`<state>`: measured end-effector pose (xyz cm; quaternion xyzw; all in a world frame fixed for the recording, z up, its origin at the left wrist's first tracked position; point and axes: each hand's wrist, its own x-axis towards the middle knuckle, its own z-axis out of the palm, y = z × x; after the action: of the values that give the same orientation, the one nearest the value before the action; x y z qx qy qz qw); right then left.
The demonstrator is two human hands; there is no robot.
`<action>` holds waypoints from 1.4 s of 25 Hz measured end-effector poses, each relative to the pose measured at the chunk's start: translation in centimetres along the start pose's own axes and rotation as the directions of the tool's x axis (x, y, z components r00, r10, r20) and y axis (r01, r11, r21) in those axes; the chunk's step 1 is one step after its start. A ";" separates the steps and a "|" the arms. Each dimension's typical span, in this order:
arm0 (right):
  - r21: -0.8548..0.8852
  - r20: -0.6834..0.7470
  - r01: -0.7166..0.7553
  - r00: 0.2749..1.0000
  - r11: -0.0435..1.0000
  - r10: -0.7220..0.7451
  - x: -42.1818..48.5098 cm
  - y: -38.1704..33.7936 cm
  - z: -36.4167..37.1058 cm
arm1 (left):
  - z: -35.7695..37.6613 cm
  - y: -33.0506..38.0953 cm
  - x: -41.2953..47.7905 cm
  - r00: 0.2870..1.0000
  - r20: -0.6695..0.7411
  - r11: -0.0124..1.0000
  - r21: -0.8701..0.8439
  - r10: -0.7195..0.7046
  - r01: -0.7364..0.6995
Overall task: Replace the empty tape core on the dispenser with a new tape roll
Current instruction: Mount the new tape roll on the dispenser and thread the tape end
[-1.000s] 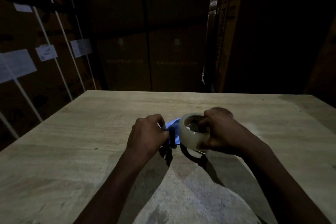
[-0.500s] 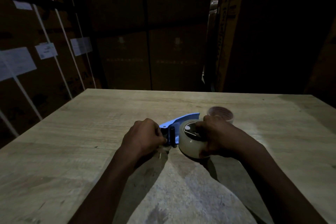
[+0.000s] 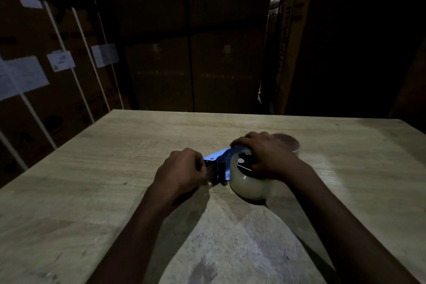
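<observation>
You're working in dim light: only the bench (image 3: 299, 226) near you is lit, your arms throwing long shadows across it. Behind, the boxes (image 3: 191, 71) sink into blackness. Straight lines bow at the edges.

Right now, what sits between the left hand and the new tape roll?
In the head view, the dispenser's blue frame and a black roller post lie between the left hand and the tape roll.

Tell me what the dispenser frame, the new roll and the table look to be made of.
Dispenser frame: likely painted metal, a flat blue plate with a rivet, smooth sheen. Tape roll: clear plastic tape, glossy, milky and translucent. Table: wood or wood-look laminate, pale grain lines, matte; which one I cannot tell in this dim light.
</observation>
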<state>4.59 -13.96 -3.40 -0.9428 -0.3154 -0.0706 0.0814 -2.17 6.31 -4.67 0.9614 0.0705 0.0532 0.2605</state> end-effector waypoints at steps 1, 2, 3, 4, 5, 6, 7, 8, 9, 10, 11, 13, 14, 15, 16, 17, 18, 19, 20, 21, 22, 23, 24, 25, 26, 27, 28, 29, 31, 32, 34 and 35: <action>-0.024 -0.008 -0.004 1.000 1.000 0.004 0.0 0.0 0.0 | 0.0 -0.1 0.0 1.000 -0.010 1.000 -0.004 0.004 -0.004; -0.052 -0.016 -0.009 1.000 0.999 0.008 0.0 0.1 -0.1 | 0.1 -0.3 0.1 1.000 -0.020 1.000 -0.010 0.005 -0.005; -0.078 -0.020 -0.014 1.000 0.997 0.013 -0.1 0.3 -0.1 | 0.1 -0.4 0.2 0.999 -0.032 1.000 -0.017 0.005 -0.005; -0.087 -0.020 -0.021 1.000 0.996 0.019 -0.3 0.6 -0.1 | 0.2 -0.6 0.3 0.999 -0.047 1.000 -0.024 0.005 -0.006; -0.075 -0.017 -0.031 0.999 0.997 0.029 -0.4 0.9 -0.1 | 0.2 -0.7 0.5 0.998 -0.067 0.999 -0.035 0.005 -0.008; -0.050 -0.014 -0.038 0.999 0.998 0.037 -0.6 1.3 0.0 | 0.3 -0.8 0.6 0.996 -0.088 0.999 -0.052 0.007 -0.012; -0.026 -0.016 -0.039 0.999 0.999 0.038 -0.8 1.5 0.1 | 0.4 -0.9 0.6 0.994 -0.108 0.997 -0.075 0.009 -0.017; -0.008 -0.024 -0.034 0.999 0.999 0.034 -0.9 1.8 0.3 | 0.5 -1.0 0.7 0.992 -0.128 0.994 -0.105 0.009 -0.022; 0.005 -0.037 -0.028 0.999 1.000 0.028 -1.0 2.0 0.4 | 0.6 -1.1 0.7 0.989 -0.145 0.989 -0.143 0.001 -0.022; 0.018 -0.047 -0.023 0.999 1.000 0.024 -1.0 2.1 0.3 | 0.8 -1.1 0.7 0.987 -0.158 0.981 -0.190 -0.009 -0.021; 0.025 -0.054 -0.020 0.998 0.999 0.021 -1.1 2.2 0.3 | 1.0 -1.2 0.7 0.985 -0.169 0.971 -0.237 -0.019 -0.022; -0.003 -0.072 -0.022 0.997 1.000 0.022 -1.1 2.4 0.2 | 1.4 -1.2 0.8 0.982 -0.190 0.961 -0.273 -0.013 -0.040; -0.031 -0.082 -0.031 0.996 0.999 0.028 -1.1 2.6 0.1 | 1.6 -1.1 1.0 0.979 -0.204 0.963 -0.262 0.003 -0.057; -0.052 -0.089 -0.046 0.995 0.998 0.041 -1.2 2.7 0.1 | 1.8 -1.1 1.1 0.975 -0.219 0.965 -0.251 0.019 -0.076; -0.056 -0.094 -0.061 0.994 0.997 0.055 -1.2 2.7 0.1 | 2.0 -1.0 1.2 0.972 -0.233 0.964 -0.249 0.031 -0.091; -0.050 -0.097 -0.072 0.993 0.996 0.067 -1.3 2.7 0.1 | 2.2 -1.0 1.3 0.970 -0.242 0.962 -0.256 0.034 -0.098; -0.039 -0.101 -0.075 0.992 0.996 0.071 -1.3 2.7 0.1 | 2.4 -1.0 1.3 0.969 -0.247 0.958 -0.268 0.032 -0.100; -0.029 -0.105 -0.075 0.992 0.997 0.071 -1.4 2.6 0.1 | 2.5 -0.9 1.4 0.968 -0.249 0.954 -0.284 0.024 -0.097; -0.023 -0.111 -0.074 0.991 0.997 0.071 -1.4 2.6 0.1 | 2.6 -0.9 1.4 0.967 -0.253 0.948 -0.305 0.015 -0.095; -0.020 -0.117 -0.078 0.990 0.997 0.075 -1.5 2.6 0.1 | 2.7 -0.9 1.4 0.966 -0.258 0.942 -0.322 0.009 -0.095; -0.021 -0.124 -0.087 0.989 0.996 0.084 -1.6 2.5 0.1 | 2.8 -0.9 1.4 0.964 -0.264 0.937 -0.334 0.008 -0.099; -0.027 -0.127 -0.100 0.987 0.995 0.096 -1.6 2.4 0.0 | 2.9 -0.9 1.4 0.963 -0.269 0.936 -0.338 0.010 -0.104; -0.036 -0.125 -0.117 0.986 0.993 0.112 -1.7 2.4 -0.2 | 2.9 -0.9 1.5 0.962 -0.271 0.934 -0.341 0.014 -0.110; -0.044 -0.117 -0.134 0.985 0.990 0.128 -1.8 2.3 -0.4 | 3.0 -1.0 1.5 0.962 -0.271 0.930 -0.347 0.020 -0.117; -0.055 -0.112 -0.148 0.984 0.988 0.141 -1.8 2.2 -0.6 | 3.0 -1.0 1.6 0.963 -0.267 0.927 -0.354 0.029 -0.126; -0.066 -0.108 -0.159 0.983 0.985 0.151 -1.9 2.1 -0.8 | 3.1 -1.0 1.7 0.964 -0.261 0.923 -0.360 0.041 -0.137; -0.078 -0.108 -0.167 0.981 0.983 0.158 -1.9 2.0 -1.0 | 3.2 -1.0 1.7 0.966 -0.253 0.918 -0.368 0.051 -0.145; -0.088 -0.110 -0.174 0.980 0.981 0.164 -2.0 1.9 -1.1 | 3.3 -1.0 1.8 0.967 -0.246 0.915 -0.375 0.057 -0.149; -0.102 -0.115 -0.175 0.980 0.979 0.163 -2.0 1.7 -1.3 | 3.4 -0.9 1.8 0.968 -0.243 0.911 -0.385 0.055 -0.148; -0.104 -0.118 -0.170 0.980 0.980 0.158 -2.0 1.7 -1.3 | 3.5 -0.7 1.8 0.969 -0.243 0.908 -0.391 0.053 -0.148; -0.107 -0.126 -0.159 0.981 0.981 0.145 -2.0 1.8 -1.2 | 3.6 -0.6 1.8 0.969 -0.242 0.902 -0.402 0.058 -0.154; -0.109 -0.128 -0.156 0.981 0.982 0.142 -2.0 1.8 -1.1 | 3.7 -0.6 1.8 0.969 -0.239 0.900 -0.408 0.060 -0.157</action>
<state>4.00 -16.75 -2.88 -0.9610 -0.2335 -0.1395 0.0490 0.01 5.27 -7.99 0.8724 0.0317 0.1881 0.4500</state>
